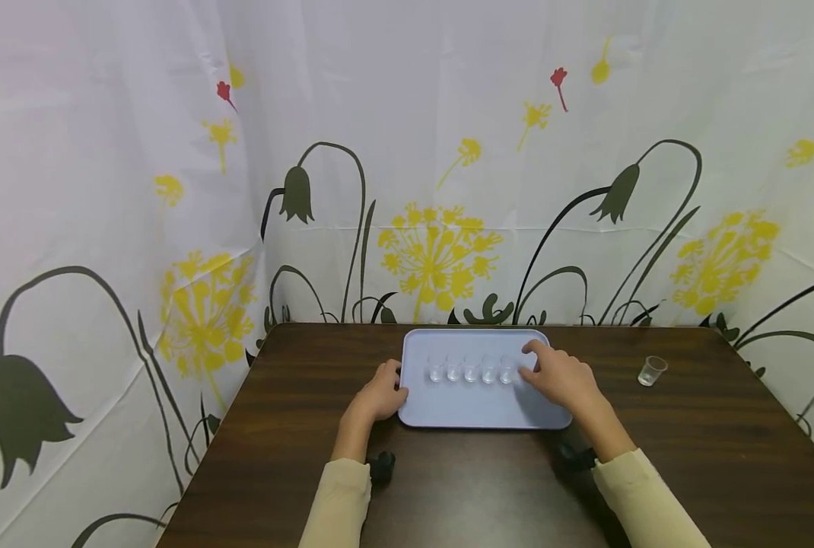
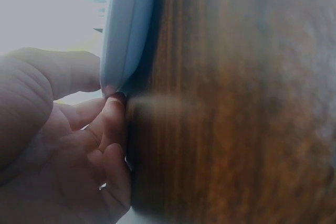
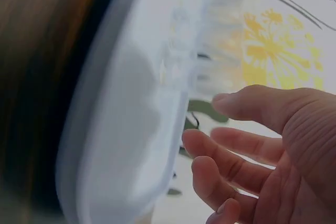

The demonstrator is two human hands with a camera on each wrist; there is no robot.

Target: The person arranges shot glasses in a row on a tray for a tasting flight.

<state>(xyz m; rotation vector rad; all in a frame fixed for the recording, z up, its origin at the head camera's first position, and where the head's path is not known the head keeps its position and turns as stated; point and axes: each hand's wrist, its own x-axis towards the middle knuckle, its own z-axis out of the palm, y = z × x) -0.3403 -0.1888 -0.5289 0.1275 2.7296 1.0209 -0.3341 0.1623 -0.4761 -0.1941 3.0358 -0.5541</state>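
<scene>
A pale blue tray [image 1: 482, 415] lies on the dark wooden table, and several small clear cups [image 1: 472, 371] stand on it in a row. My left hand [image 1: 382, 392] holds the tray's left edge. In the left wrist view its thumb [image 2: 79, 72] touches the rim while the fingertips [image 2: 113, 106] meet the tray's underside. Over the tray's right part, my right hand [image 1: 563, 375] has its thumb and fingers apart near the rightmost cup [image 1: 507, 371]. The right wrist view shows nothing between these loosely bent fingers [image 3: 210, 177].
Another small clear cup [image 1: 652, 371] is on the table to the right of the tray. Behind the table [image 1: 297, 411] hangs a white curtain [image 1: 407, 114] printed with flowers, close to the table's back edge.
</scene>
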